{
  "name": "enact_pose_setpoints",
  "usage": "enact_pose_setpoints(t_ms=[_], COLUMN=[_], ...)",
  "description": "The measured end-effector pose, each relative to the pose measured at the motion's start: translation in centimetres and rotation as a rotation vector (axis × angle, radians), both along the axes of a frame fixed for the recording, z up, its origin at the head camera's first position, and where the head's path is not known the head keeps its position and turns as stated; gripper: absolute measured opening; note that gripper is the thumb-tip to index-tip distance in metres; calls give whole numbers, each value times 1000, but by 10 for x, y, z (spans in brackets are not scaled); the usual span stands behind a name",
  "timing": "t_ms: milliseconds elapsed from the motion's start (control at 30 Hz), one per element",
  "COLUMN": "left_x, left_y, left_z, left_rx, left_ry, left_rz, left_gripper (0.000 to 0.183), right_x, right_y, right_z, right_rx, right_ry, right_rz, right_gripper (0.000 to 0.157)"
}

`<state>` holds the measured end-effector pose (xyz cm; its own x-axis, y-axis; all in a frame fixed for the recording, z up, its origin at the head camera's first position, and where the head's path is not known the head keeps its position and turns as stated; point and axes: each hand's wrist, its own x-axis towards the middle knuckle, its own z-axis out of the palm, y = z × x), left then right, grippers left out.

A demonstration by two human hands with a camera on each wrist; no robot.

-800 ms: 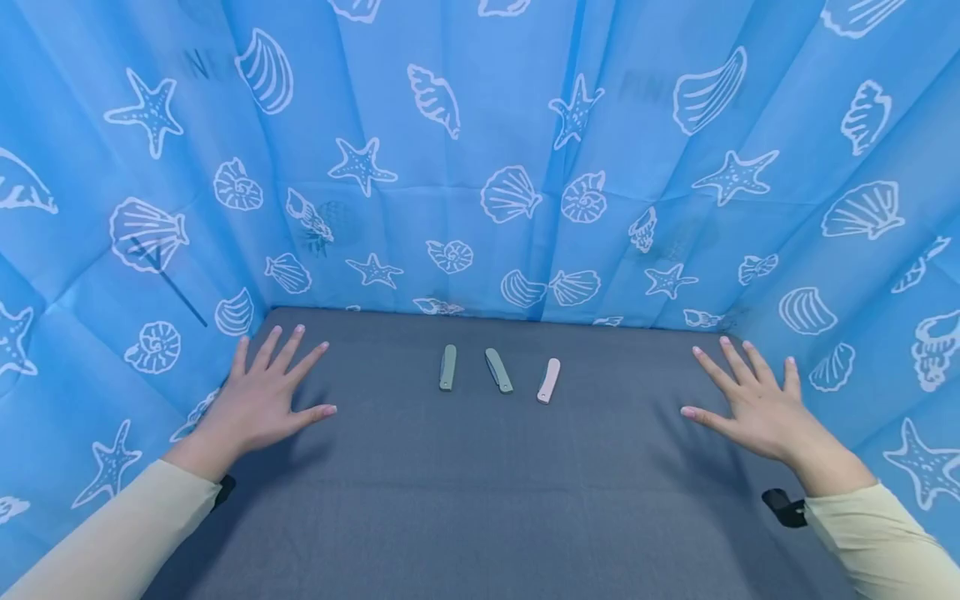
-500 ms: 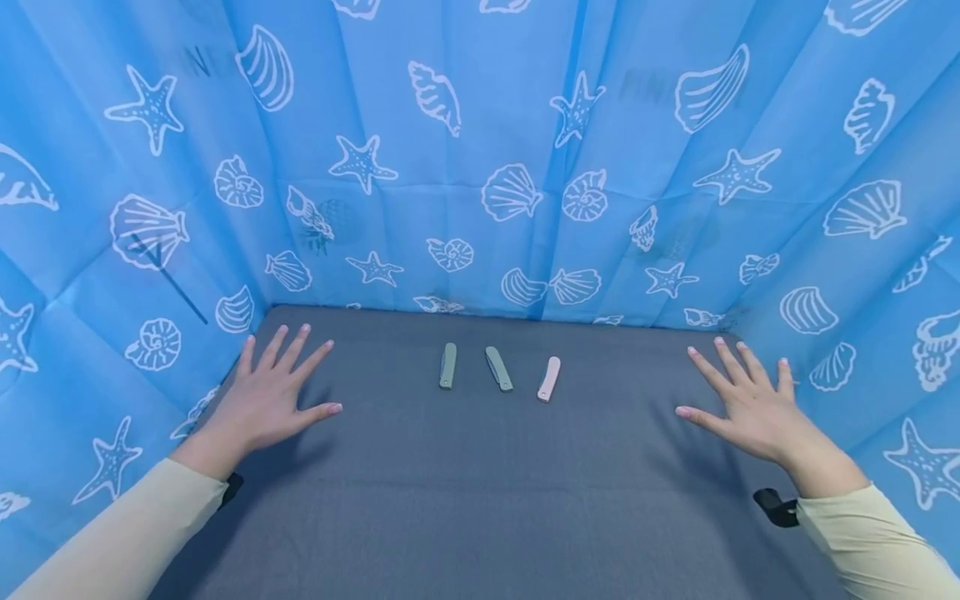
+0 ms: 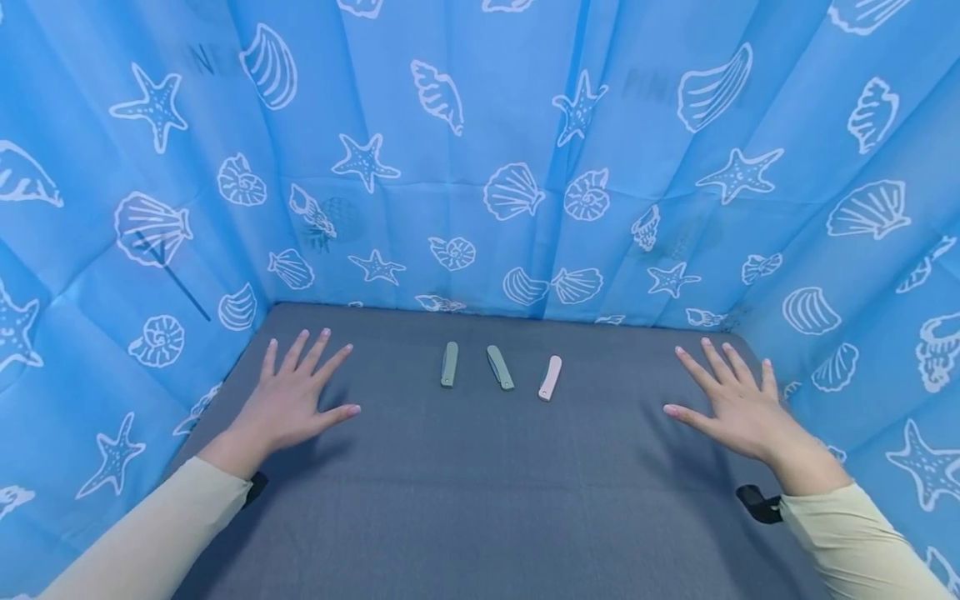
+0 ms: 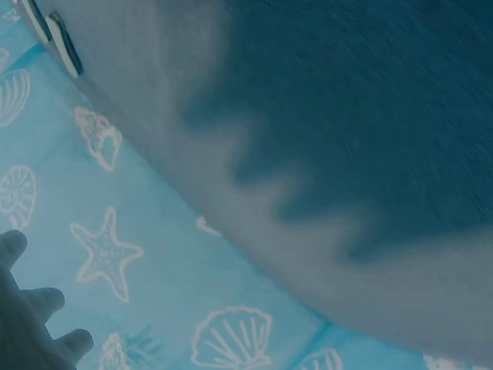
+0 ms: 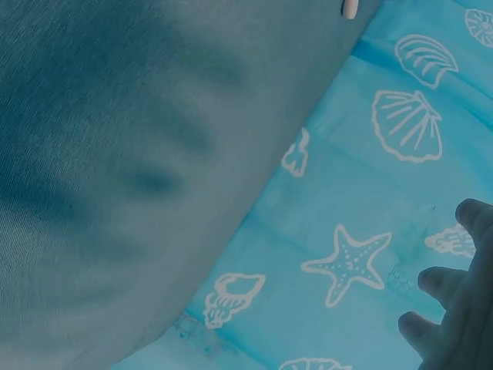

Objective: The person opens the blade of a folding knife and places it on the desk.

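Note:
Three folded pocket knives lie apart in a row toward the back of the table. The left one (image 3: 449, 365) and the middle one (image 3: 500, 367) have green handles; the right one (image 3: 550, 378) is pale pink. My left hand (image 3: 288, 408) hovers over the table to the left of the row, fingers spread and straight, holding nothing. On the other side my right hand (image 3: 742, 417) is spread the same way, also with nothing in it. In the left wrist view a green knife (image 4: 64, 44) shows at the upper left; in the right wrist view only the pink knife's tip (image 5: 350, 8) appears.
A dark grey cloth (image 3: 480, 483) covers the table. Blue curtains (image 3: 465, 158) printed with white shells and starfish close in the back and both sides, right along the table's edges. Each wrist carries a black strap, such as the right strap (image 3: 759, 504).
Both hands have drifted inward, the left one to the right and the right one to the left, with fingers still spread. The knives lie as before.

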<state>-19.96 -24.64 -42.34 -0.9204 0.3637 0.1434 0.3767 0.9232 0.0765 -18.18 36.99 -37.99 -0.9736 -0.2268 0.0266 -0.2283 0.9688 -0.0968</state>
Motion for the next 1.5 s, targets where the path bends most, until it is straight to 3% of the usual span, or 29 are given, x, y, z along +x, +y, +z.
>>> enact_pose_setpoints(t_ms=[467,900,1500], left_x=[-11,-19,-37], left_y=[35,67,107], left_z=[-16,-20,-22], left_rx=[57,99,181], left_ry=[14,-38,-9], left_rz=[-30,-45,-89], left_gripper=[94,90,78], right_x=[-9,-18,-46], right_y=[-28,-49,-78], right_z=[-12,-19,-40], right_rx=[-98,-178,-261], right_ry=[-34,-16,-7], right_rz=[19,44,69], right_gripper=[91,83,75])
